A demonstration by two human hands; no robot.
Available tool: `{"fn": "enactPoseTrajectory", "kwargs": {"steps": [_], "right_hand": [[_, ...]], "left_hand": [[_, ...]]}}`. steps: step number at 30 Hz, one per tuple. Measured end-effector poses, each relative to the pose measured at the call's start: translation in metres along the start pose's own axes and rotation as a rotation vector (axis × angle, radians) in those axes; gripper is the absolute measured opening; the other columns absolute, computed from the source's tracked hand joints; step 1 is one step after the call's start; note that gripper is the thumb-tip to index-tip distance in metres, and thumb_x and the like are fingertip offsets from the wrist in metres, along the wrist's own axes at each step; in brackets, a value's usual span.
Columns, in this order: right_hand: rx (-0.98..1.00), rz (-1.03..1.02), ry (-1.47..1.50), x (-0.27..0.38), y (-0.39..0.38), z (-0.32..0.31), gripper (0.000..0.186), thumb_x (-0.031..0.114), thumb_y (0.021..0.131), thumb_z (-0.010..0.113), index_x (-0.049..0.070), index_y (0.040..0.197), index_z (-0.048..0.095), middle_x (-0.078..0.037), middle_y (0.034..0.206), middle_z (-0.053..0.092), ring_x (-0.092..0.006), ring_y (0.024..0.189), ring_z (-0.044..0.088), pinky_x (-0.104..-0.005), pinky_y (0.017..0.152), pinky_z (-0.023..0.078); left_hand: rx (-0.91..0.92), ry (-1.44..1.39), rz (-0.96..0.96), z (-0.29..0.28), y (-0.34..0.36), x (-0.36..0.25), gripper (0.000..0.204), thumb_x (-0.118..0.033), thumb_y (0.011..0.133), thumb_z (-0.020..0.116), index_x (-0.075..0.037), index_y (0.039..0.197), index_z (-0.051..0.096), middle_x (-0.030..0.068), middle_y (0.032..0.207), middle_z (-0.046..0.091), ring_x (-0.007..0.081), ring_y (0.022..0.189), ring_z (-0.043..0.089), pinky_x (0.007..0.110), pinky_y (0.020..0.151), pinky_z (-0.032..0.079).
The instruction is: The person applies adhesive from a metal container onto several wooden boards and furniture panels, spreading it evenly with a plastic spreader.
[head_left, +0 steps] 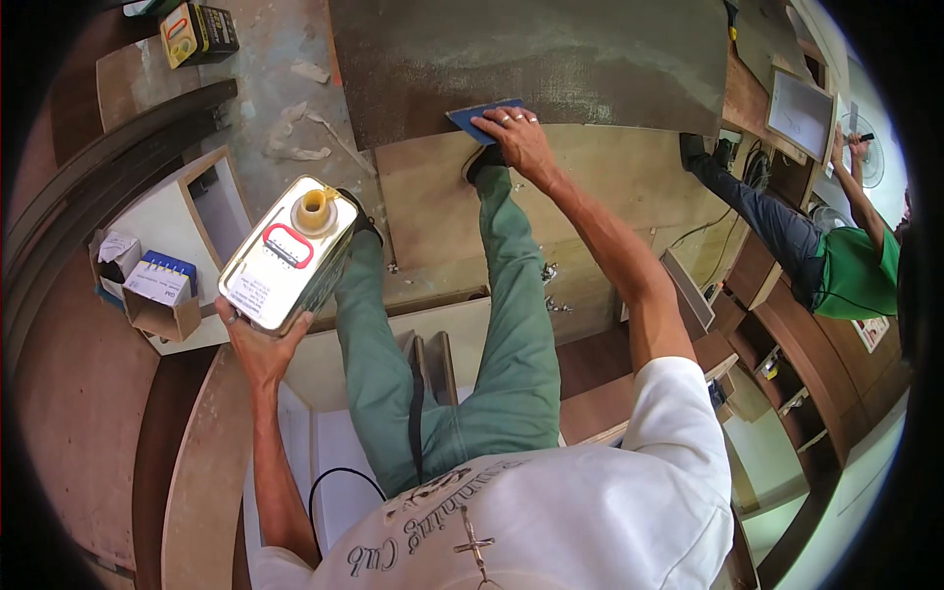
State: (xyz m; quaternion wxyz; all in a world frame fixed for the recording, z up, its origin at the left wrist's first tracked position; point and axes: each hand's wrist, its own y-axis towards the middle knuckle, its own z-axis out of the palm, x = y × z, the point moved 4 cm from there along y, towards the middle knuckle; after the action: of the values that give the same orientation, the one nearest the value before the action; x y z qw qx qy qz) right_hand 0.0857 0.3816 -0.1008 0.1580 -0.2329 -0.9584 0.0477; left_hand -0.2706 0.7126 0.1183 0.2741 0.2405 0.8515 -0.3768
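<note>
My left hand (264,344) grips the lower end of a rectangular metal can (258,264). The can has a white top, a yellow spout and a red handle, and it is held tilted over my left leg. Out ahead, my right hand (521,146) holds a flat blue spreader (470,116) with its fingers over the top. The spreader rests at the near edge of a dark brown sheet (551,69), whose surface shows a patchy, wet-looking film. Beneath the sheet's near edge lies a light plywood board (433,202).
A second can (197,37) stands at the far left. An open cardboard box (162,305) holding small packages sits on a white cabinet (177,211). Cabinet parts lie on both sides. At the right, a person in a green shirt (860,270) works near a white drawer (798,113).
</note>
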Motion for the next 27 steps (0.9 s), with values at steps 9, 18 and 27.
{"fn": "enactPoseTrajectory", "kwargs": {"steps": [9, 18, 27], "right_hand": [[0.3, -0.056, 0.076, 0.002, -0.054, 0.003, 0.046, 0.012, 0.098, 0.057, 0.022, 0.141, 0.068, -0.004, 0.134, 0.069, -0.0266, 0.124, 0.063, -0.045, 0.105, 0.048], [-0.236, 0.177, 0.09, -0.025, 0.045, -0.053, 0.053, 0.001, 0.092, 0.058, 0.02, 0.14, 0.068, -0.007, 0.131, 0.07, -0.0296, 0.122, 0.064, -0.0467, 0.099, 0.051], [-0.298, 0.667, 0.157, -0.027, 0.029, -0.008, 0.048, 0.005, 0.097, 0.055, 0.014, 0.145, 0.06, -0.018, 0.122, 0.065, -0.0404, 0.105, 0.064, -0.0517, 0.09, 0.056]], "left_hand": [[-0.032, -0.064, 0.028, -0.003, 0.002, 0.006, 0.099, -0.017, 0.065, 0.098, 0.002, 0.139, 0.035, 0.0211, 0.129, 0.06, 0.0287, 0.121, 0.061, 0.043, 0.108, 0.047], [-0.072, 0.018, 0.097, 0.0, 0.003, -0.001, 0.101, -0.019, 0.064, 0.099, 0.0, 0.14, 0.035, 0.0212, 0.132, 0.057, 0.0312, 0.12, 0.059, 0.044, 0.108, 0.046], [-0.05, -0.102, 0.003, -0.006, -0.009, 0.001, 0.106, -0.017, 0.064, 0.099, 0.002, 0.144, 0.032, 0.0202, 0.131, 0.058, 0.0301, 0.123, 0.059, 0.043, 0.109, 0.046]]}}
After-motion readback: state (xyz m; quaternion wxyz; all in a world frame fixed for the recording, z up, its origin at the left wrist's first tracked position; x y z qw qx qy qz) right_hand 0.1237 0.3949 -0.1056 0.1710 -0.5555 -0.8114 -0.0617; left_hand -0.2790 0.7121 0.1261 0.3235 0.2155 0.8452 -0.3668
